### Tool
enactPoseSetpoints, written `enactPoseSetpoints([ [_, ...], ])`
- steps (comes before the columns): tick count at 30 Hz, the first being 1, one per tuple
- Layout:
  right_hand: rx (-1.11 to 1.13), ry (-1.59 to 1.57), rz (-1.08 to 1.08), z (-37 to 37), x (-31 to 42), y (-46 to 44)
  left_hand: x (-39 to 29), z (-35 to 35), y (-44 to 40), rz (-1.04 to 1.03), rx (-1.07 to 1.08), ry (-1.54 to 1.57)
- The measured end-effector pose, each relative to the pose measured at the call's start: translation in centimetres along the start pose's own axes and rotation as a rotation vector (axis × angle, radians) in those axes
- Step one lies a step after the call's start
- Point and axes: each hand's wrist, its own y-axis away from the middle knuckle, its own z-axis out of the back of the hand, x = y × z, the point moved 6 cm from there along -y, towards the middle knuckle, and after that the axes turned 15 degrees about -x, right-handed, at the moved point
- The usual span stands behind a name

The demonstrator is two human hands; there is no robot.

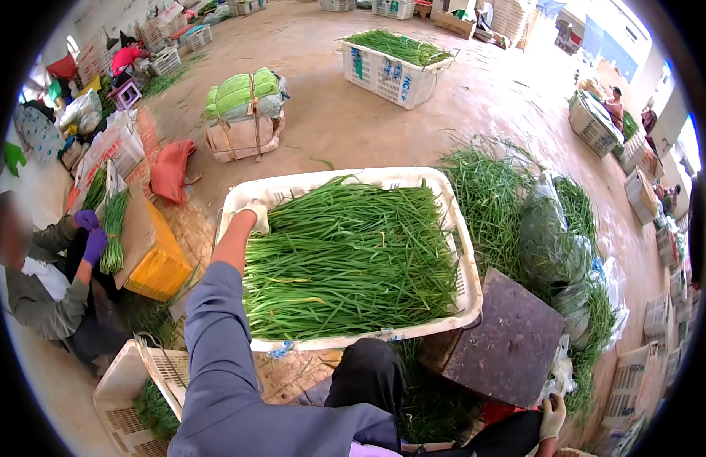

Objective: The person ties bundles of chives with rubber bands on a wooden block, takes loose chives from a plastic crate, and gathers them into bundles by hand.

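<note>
A white plastic crate (pixel 468 283) full of long green stalks (pixel 353 259) stands in front of me. My left hand (pixel 257 216), in a pale glove, reaches to the crate's upper left part, at the ends of the stalks; its fingers are mostly hidden. Down at the lower right, my right hand (pixel 552 417), also in a pale glove, is beside my knee, close to a clear plastic bag (pixel 560 373). Whether it holds anything is too small to tell. A dark square board (pixel 505 339) lies between the crate and that hand.
At left a co-worker in purple gloves (pixel 92 236) holds a bundle of stalks (pixel 114 232) beside a yellow-taped box (pixel 161 255). Loose greens (pixel 486 206) and a filled plastic bag (pixel 551 236) lie at right. Another full crate (pixel 391 76) stands ahead, near tied bundles (pixel 246 126).
</note>
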Motion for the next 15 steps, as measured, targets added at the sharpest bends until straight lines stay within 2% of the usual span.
enactPoseSetpoints([
  [2,-0.007,-0.012,0.014,-0.1,0.8,0.0,-0.1,-1.1,0.2,-0.005,0.176,0.081],
  [3,-0.014,-0.002,-0.006,-0.3,1.5,0.3,0.1,-1.3,0.6,-0.008,0.178,0.075],
  [5,-0.031,-0.013,-0.003,-0.6,1.3,0.1,0.3,-0.2,1.6,0.02,0.003,0.385],
  [8,-0.028,-0.018,-0.004,-0.6,0.7,-0.2,-0.2,1.0,2.2,0.037,0.035,0.474],
  [10,-0.021,-0.028,-0.008,-1.1,0.8,-0.3,1.2,-1.5,0.1,-0.016,-0.011,0.454],
  [12,-0.012,0.023,-0.01,-1.1,1.3,0.0,1.0,-2.8,-1.0,-0.066,0.078,0.332],
  [14,-0.022,0.006,-0.02,-0.9,1.5,0.2,1.0,-3.0,-1.3,-0.042,0.048,0.355],
  [15,-0.027,-0.011,-0.027,-0.9,1.6,0.3,0.7,-2.6,-0.6,0.008,0.122,0.275],
])
